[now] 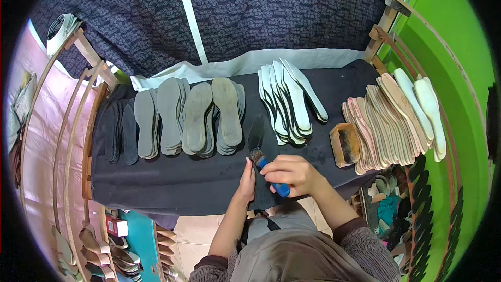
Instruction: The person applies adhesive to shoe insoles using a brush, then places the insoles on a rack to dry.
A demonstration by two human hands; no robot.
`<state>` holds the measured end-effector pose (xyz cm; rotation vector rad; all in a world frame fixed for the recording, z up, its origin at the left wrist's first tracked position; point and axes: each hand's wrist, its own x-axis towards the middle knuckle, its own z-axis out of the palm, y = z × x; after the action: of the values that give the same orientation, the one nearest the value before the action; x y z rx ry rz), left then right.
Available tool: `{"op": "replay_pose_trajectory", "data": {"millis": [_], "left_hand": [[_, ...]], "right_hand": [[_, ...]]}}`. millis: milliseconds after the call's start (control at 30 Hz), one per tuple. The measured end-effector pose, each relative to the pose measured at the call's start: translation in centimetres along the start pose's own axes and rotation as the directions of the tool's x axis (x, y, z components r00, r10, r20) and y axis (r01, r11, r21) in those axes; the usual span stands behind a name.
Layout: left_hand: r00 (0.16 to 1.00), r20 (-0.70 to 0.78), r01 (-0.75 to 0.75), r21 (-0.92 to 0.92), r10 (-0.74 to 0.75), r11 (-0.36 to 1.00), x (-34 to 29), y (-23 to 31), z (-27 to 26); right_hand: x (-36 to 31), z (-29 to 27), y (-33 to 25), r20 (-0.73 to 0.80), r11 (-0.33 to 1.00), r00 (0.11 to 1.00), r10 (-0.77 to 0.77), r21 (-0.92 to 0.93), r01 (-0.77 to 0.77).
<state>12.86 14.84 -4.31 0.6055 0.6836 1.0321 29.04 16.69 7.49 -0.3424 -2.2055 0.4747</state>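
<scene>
My right hand (292, 176) is closed around the blue handle (281, 189) of what looks like a brush. Its brownish, worn head (256, 154) lies against a dark, narrow sole-shaped piece (256, 131), which blends into the black cloth. My left hand (247, 181) holds that piece from the left, thumb pointing up along its edge; the other fingers are hidden. Just beyond my hands, white-topped soles (284, 102) lie in a fanned pile. Grey soles (200, 117) are stacked in overlapping groups on the left.
Black cloth covers the table (156, 183). At right, a cut-open yellowish carton (342, 151) with a dark inside stands against a long row of beige insoles (391, 125). Dark soles (129, 133) lie at far left. Wooden racks (78, 125) flank both sides; a patterned curtain (282, 10) hangs behind.
</scene>
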Motion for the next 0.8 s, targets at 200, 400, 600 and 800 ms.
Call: {"op": "replay_pose_trajectory", "data": {"millis": [200,400,600,800], "left_hand": [[0.999,0.052,0.003,0.117,-0.01,0.993,-0.1,0.3,0.6],[0.999,-0.015,0.048,-0.016,-0.048,0.999,-0.1,0.3,1.5],[0.997,0.051,0.05,0.088,-0.055,0.995,-0.6,1.4,2.1],[0.99,0.141,0.011,-0.215,0.02,0.977,0.2,1.0,1.3]], "right_hand": [[0.2,0.4,0.1,-0.08,0.997,0.996,-0.04,-0.062,0.035],[-0.6,-0.5,0.2,-0.208,0.995,0.976,0.063,0.087,-0.046],[-1.2,-0.7,0.2,-0.13,0.997,0.991,0.03,-0.061,-0.038],[-0.9,-1.8,0.7,-0.14,0.997,0.988,0.058,0.057,-0.05]]}}
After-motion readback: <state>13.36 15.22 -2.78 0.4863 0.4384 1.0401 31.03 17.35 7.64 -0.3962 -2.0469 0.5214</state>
